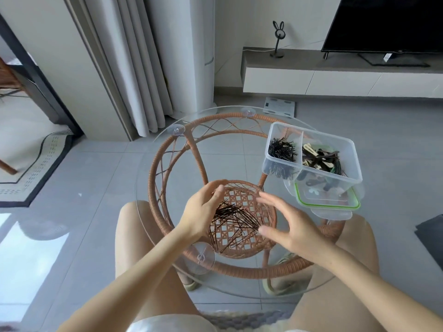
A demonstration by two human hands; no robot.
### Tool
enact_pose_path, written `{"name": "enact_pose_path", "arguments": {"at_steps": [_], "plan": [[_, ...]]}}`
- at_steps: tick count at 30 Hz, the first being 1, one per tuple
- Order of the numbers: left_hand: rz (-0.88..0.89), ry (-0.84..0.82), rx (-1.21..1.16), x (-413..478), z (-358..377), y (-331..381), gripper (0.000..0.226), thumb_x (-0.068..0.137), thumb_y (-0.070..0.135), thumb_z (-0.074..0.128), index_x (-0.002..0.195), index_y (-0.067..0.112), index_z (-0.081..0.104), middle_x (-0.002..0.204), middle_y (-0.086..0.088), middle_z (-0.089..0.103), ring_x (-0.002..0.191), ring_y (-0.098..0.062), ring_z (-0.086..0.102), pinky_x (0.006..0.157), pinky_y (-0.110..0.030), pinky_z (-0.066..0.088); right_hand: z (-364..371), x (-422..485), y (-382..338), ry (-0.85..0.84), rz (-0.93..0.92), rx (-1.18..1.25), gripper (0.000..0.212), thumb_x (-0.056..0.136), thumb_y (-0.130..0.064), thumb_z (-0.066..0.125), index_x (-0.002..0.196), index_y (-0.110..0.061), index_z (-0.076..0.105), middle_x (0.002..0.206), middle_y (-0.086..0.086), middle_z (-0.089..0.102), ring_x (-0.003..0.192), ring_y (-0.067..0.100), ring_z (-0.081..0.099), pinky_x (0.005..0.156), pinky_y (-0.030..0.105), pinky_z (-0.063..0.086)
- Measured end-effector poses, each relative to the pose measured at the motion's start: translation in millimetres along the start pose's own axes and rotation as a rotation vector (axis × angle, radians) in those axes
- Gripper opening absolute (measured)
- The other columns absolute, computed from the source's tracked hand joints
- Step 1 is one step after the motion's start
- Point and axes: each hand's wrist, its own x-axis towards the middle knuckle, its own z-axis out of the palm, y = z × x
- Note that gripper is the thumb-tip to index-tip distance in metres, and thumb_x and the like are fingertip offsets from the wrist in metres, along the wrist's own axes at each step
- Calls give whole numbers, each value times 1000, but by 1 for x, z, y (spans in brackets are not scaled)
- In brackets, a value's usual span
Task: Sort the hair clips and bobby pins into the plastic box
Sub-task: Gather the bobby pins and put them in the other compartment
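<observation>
Bobby pins [236,226], thin dark lengths of bent wire, lie tangled in the shallow round woven rattan basket [244,184] directly under your hands. Your left hand [203,209] curls over the basket's near-left rim and appears to pinch a small bundle of them, the wires fanning out from beneath its fingers. Your right hand [290,227] hovers spread and relaxed, holding nothing, just right of the pile; it is blurred.

You seem to be mid-gather, collecting pins for a transfer. The clear rectangular plastic box [354,159] stands beyond and to the right of your right hand, split by a divider: dark pins [281,149] in the compartment nearer your left grip, brown and cream hair clips [318,158] in the farther one. Its green-rimmed clear lid [328,207] lies partly under the box's near end, on the round glass tabletop [142,192].

Next, I judge, you should carry the bundle to that nearer compartment. The springy, slippery wires may snag in the open weave, so lift cleanly.
</observation>
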Motion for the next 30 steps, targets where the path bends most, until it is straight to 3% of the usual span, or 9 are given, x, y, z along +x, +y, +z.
{"name": "enact_pose_path", "arguments": {"at_steps": [2, 4, 7, 10, 15, 18, 22, 24, 30], "plan": [[90, -100, 336, -7, -21, -5, 46, 85, 47, 47, 128, 31, 49, 132, 14, 50, 122, -4, 42, 100, -21, 30, -1, -12, 6, 0, 11, -340, 91, 68, -60, 65, 142, -31, 22, 145, -16, 32, 133, 2, 28, 112, 28, 22], [195, -173, 704, -15, -41, -12, 66, 72, 47, 53, 135, 32, 40, 140, 10, 40, 130, -11, 32, 107, -32, 24, 6, -19, 7, 76, 6, -582, 100, 62, -71, 59, 142, -21, 27, 141, -10, 36, 129, 11, 31, 108, 27, 21], [198, -283, 984, -25, -56, -22, 91, 65, 57, 60, 142, 40, 15, 145, 7, 23, 133, -16, 19, 112, -40, 19, 23, -17, 0, 132, 32, -581, 103, 57, -77, 55, 138, -16, 35, 131, -4, 43, 121, 15, 36, 105, 28, 28], [213, -278, 1013, -22, -52, -24, 100, 62, 65, 60, 143, 41, 6, 147, 7, 19, 134, -16, 15, 112, -40, 18, 41, -1, -9, 146, 32, -510, 101, 60, -69, 64, 139, -14, 31, 131, 0, 43, 121, 17, 37, 105, 28, 30], [300, -270, 1038, -2, -33, -10, 97, 64, 70, 57, 143, 28, 21, 143, 6, 31, 130, -16, 26, 109, -34, 25, 56, 26, -25, 163, 42, -391, 86, 71, -48, 71, 138, -11, 32, 132, 7, 44, 120, 23, 41, 100, 30, 34], [338, -352, 1011, 7, -29, 0, 80, 70, 60, 62, 138, 26, 37, 135, 6, 39, 123, -15, 33, 104, -30, 32, 55, 38, -29, 159, 11, -370, 70, 79, -32, 69, 136, -8, 36, 133, 10, 49, 123, 24, 43, 102, 29, 32], [336, -400, 935, 13, -26, 9, 46, 82, 39, 63, 123, 20, 54, 119, 3, 53, 109, -16, 50, 92, -29, 45, 49, 45, -30, 167, -29, -372, 49, 82, -18, 66, 127, -8, 49, 117, 6, 61, 108, 20, 55, 87, 16, 33], [340, -393, 919, 14, -25, 10, 32, 87, 31, 59, 116, 18, 59, 111, 1, 57, 102, -16, 54, 86, -26, 45, 47, 48, -30, 158, -44, -392, 41, 84, -12, 64, 123, -7, 53, 113, 7, 64, 103, 20, 58, 84, 17, 37], [303, -371, 973, 16, -22, 14, 21, 91, 19, 53, 109, 13, 60, 103, -2, 62, 92, -18, 57, 80, -26, 45, 40, 56, -36, 89, -15, -427, 26, 86, -7, 58, 112, -5, 58, 100, 10, 67, 91, 24, 61, 72, 22, 42]]}}
